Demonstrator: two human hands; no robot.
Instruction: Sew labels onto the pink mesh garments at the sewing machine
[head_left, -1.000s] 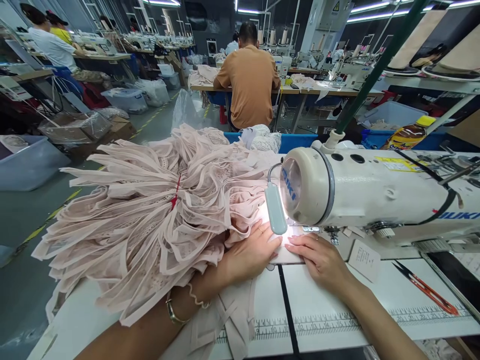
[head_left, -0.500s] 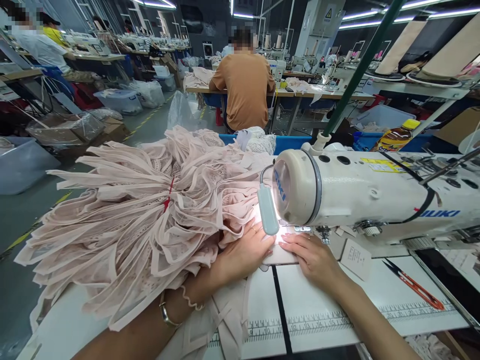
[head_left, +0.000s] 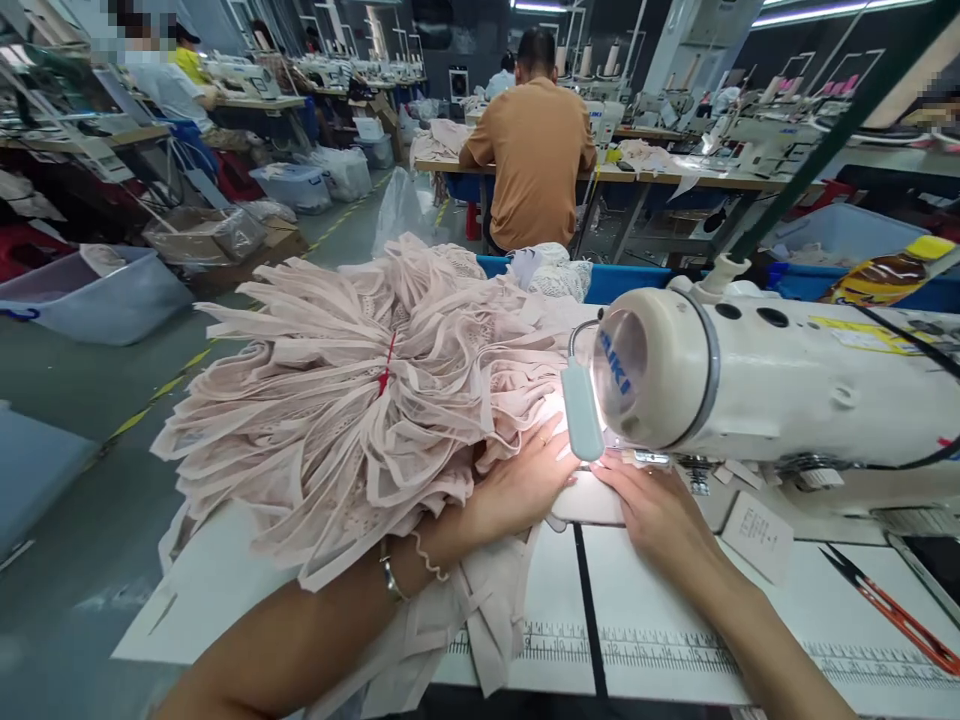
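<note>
Under machine (head_left: 750, 385): 2 hands, 1 fabric pc (head_left: 589, 497)

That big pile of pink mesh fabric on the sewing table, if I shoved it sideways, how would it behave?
The pink fabric pile looks sheer and thin with loose strips drooping over the table edge, so it would likely flop and crumple rather than slide as one block. A red tie seems to bind its middle, so the bundle may partly hold together. It is probably light for its bulk.

A garment factory floor: rows of industrial sewing machines (head_left: 765, 385) on long tabletops (head_left: 660, 600), heaped pink lace pieces (head_left: 360, 400), plastic bins (head_left: 97, 295) along the aisle, other workers (head_left: 536, 150) seated sewing under strip lights.
</note>
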